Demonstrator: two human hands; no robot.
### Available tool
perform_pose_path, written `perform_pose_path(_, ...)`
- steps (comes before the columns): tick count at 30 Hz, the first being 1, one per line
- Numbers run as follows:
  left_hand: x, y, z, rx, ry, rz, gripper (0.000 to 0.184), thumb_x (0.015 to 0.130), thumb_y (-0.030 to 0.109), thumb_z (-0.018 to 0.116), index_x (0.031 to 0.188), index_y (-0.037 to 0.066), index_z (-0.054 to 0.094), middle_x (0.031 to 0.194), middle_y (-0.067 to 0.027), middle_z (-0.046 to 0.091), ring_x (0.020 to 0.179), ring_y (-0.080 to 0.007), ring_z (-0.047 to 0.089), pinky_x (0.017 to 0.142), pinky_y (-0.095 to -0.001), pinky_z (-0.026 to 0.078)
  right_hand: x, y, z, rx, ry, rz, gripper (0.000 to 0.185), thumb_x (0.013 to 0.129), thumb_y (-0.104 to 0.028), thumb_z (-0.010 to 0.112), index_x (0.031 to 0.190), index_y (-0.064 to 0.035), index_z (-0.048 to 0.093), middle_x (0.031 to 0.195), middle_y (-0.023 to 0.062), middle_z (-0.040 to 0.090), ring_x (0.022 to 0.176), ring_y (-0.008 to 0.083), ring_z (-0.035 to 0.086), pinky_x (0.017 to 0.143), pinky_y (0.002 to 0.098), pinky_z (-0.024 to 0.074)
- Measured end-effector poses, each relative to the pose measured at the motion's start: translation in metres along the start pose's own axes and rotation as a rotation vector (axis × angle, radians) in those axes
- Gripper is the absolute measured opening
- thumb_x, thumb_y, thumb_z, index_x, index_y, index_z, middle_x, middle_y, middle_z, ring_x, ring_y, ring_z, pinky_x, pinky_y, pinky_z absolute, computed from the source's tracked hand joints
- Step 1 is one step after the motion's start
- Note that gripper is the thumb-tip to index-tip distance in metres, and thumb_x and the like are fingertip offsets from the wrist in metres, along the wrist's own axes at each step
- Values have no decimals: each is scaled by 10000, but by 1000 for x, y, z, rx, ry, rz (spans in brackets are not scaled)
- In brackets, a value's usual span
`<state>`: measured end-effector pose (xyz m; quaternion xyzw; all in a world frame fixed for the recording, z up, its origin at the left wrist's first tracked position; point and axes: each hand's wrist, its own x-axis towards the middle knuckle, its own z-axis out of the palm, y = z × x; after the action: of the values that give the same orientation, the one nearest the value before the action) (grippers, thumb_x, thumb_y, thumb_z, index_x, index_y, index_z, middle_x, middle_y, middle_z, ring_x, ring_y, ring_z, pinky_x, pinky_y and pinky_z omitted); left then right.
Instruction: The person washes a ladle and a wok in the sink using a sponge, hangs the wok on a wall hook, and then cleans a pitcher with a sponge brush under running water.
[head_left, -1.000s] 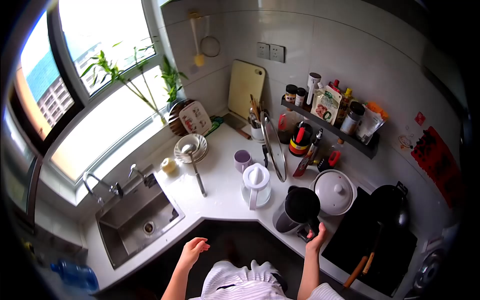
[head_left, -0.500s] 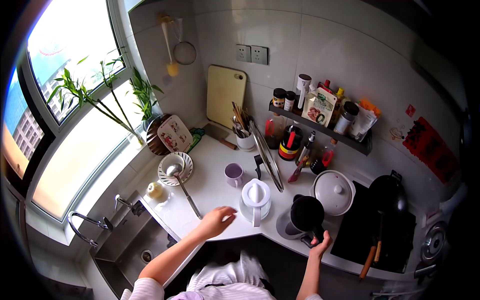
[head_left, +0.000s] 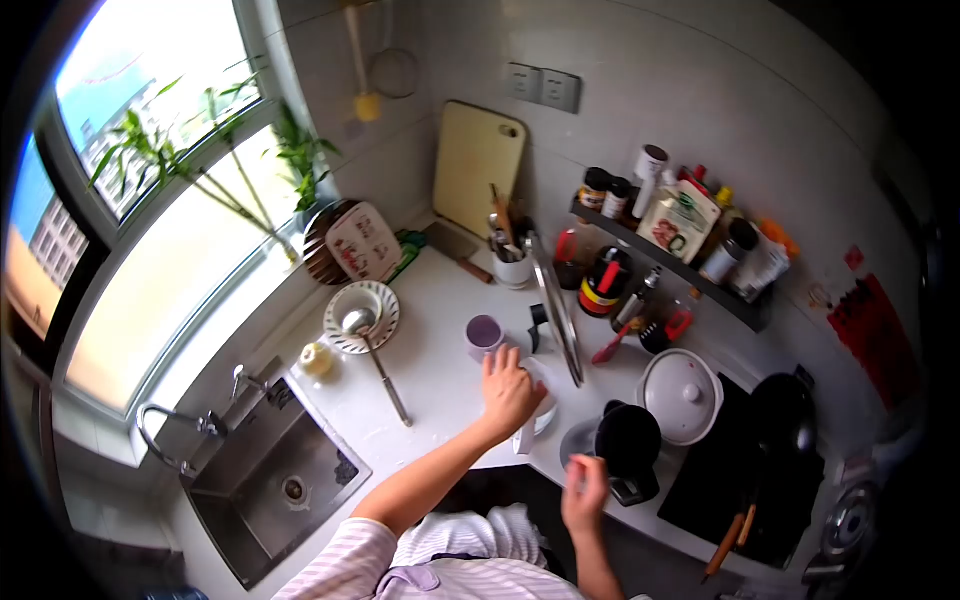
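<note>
My left hand [head_left: 513, 395] reaches over the clear pitcher with the white lid [head_left: 541, 412], its fingertips near the purple mug [head_left: 484, 336] and apparently spread; whether they touch the mug is unclear. The hand hides most of the pitcher. My right hand [head_left: 585, 488] is raised at the counter edge, just left of the handle of the dark kettle [head_left: 629, 442]. Its fingers are curled and blurred, and whether they hold anything cannot be made out.
A white lidded pot [head_left: 680, 396] and a black hob [head_left: 708, 485] lie right of the kettle. A glass lid [head_left: 556, 310] stands upright behind the mug. Left are a ladle [head_left: 385, 380] on stacked dishes, a pale round item [head_left: 316, 360] and the sink [head_left: 290, 490].
My left hand has moved right and forward, over the pitcher towards the mug. My right hand has come off the kettle's handle and shifted left. The camera view has shifted.
</note>
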<state>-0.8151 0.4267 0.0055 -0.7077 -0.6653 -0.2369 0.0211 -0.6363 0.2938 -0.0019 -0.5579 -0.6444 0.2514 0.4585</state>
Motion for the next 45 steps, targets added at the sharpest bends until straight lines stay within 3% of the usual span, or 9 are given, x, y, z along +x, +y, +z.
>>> perform_pose_path(6,7,3,-74,-352,367,4,245,746,191,702,814,-29,621,1133,-151,568,1052,-304,552,903,-397,438,31,33,71,-56,-280,63,315,861,-243,644,1049,-9,549,983,165,601,911,313,594,806,406,467)
perform_pose_path(11,-71,-173,-34,-1222,345,-886,319,957,327,511,1059,51,637,1193,-99,579,970,-202,586,841,-344,462,47,50,74,147,-525,251,270,912,-242,605,1010,10,599,936,165,682,942,265,639,794,380,488)
perform_pose_path(14,-144,-272,13,-1041,320,-1360,433,925,404,443,1189,88,576,1139,-67,584,1004,-180,544,797,-340,438,43,48,86,486,-564,464,254,962,-216,527,954,23,615,934,119,682,938,195,625,866,343,454)
perform_pose_path(25,-189,-358,59,-1510,556,-1671,418,872,20,480,1269,119,396,863,-72,609,679,-166,601,555,-306,533,41,10,100,717,-459,576,354,949,-256,475,671,-45,532,606,27,483,629,137,511,665,284,421)
perform_pose_path(29,-202,-310,1,-1162,620,-1613,488,851,22,459,1324,102,368,938,-89,601,744,-182,604,616,-329,516,34,-35,127,733,-536,614,405,935,-290,429,640,-31,527,583,35,461,603,163,495,668,312,420)
perform_pose_path(34,-162,-220,-119,-1447,-19,-741,221,948,224,552,1050,40,619,967,-63,608,828,-160,615,720,-284,497,35,-91,200,935,-682,652,320,915,-256,405,812,-13,585,664,61,544,676,177,544,733,298,441)
perform_pose_path(40,-116,-206,-171,-1101,335,-622,300,888,204,669,1077,-19,600,957,-67,572,807,-128,556,721,-259,456,60,-198,255,389,-828,-56,208,889,-128,472,1031,-7,564,890,157,628,867,253,623,824,348,476)
perform_pose_path(42,-103,-214,-188,-1323,507,-673,253,888,174,668,1049,-14,617,930,-20,578,799,-88,522,705,-232,422,74,-228,261,169,-579,-773,170,865,-137,528,992,-38,584,908,193,627,830,317,633,751,400,499)
perform_pose_path(45,-97,-237,-212,-1429,516,-615,196,918,153,629,1050,8,630,863,18,612,803,-55,519,718,-212,411,110,-266,258,114,-675,-764,114,842,-149,561,876,-52,611,831,174,641,730,351,626,657,437,503)
